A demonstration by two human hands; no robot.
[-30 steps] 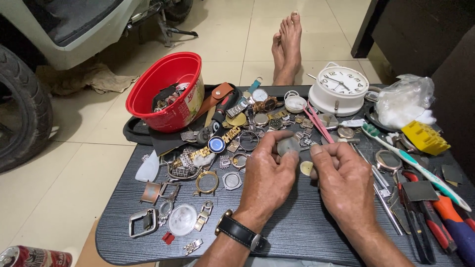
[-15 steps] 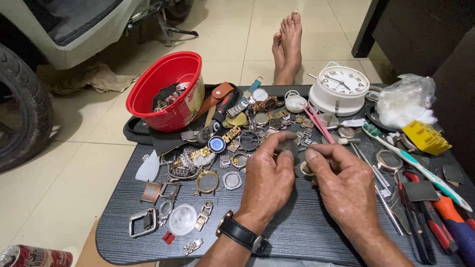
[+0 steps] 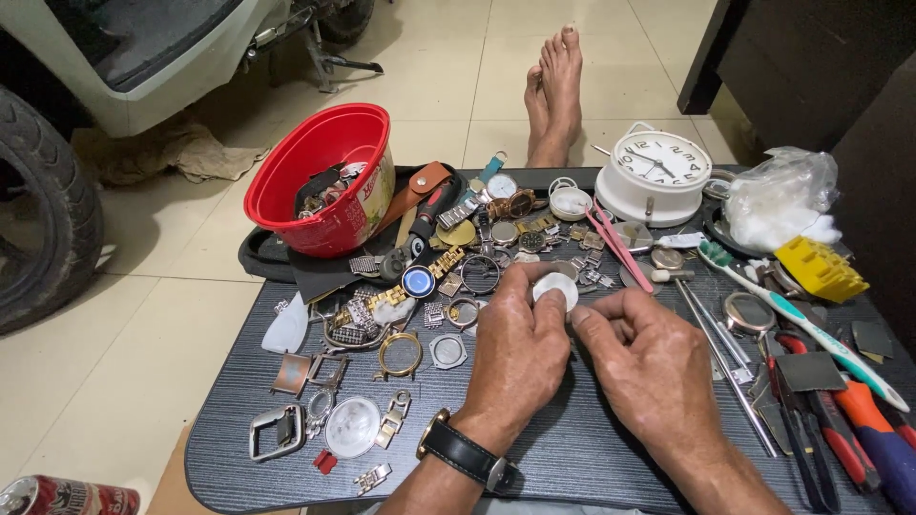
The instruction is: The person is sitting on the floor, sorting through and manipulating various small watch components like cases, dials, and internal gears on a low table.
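While I look down from the head camera, I see at the far left a tyre [image 3: 38, 205] and, low in the corner, a can [image 3: 62, 498]. On the left part of the dark tray [image 3: 572, 458] lie many watch parts: a square frame [image 3: 277, 431], a round glass [image 3: 352, 426] and a gold ring [image 3: 400, 353]. Behind them a red bucket [image 3: 320, 176] stands tilted on the tray's back edge, with small parts inside.

In the middle, my left hand [image 3: 515, 358] wears a black wristwatch [image 3: 463, 453] and rests above the tray. Its fingers are closed on a small white disc [image 3: 555, 289], which it holds just above the tray near the pile of watches. My right hand [image 3: 654, 367] is just beside it, the two hands almost together. Its thumb and fingertips are curled toward the disc, but I cannot tell if they touch it or pinch anything.

Behind the hands, bare feet [image 3: 555, 95] rest on the tiled floor. To the right stands a white clock [image 3: 658, 176], then a plastic bag [image 3: 782, 195] and a yellow block [image 3: 821, 269]. A toothbrush [image 3: 801, 324] lies diagonally at the right side, above pliers [image 3: 849, 420] with red handles.
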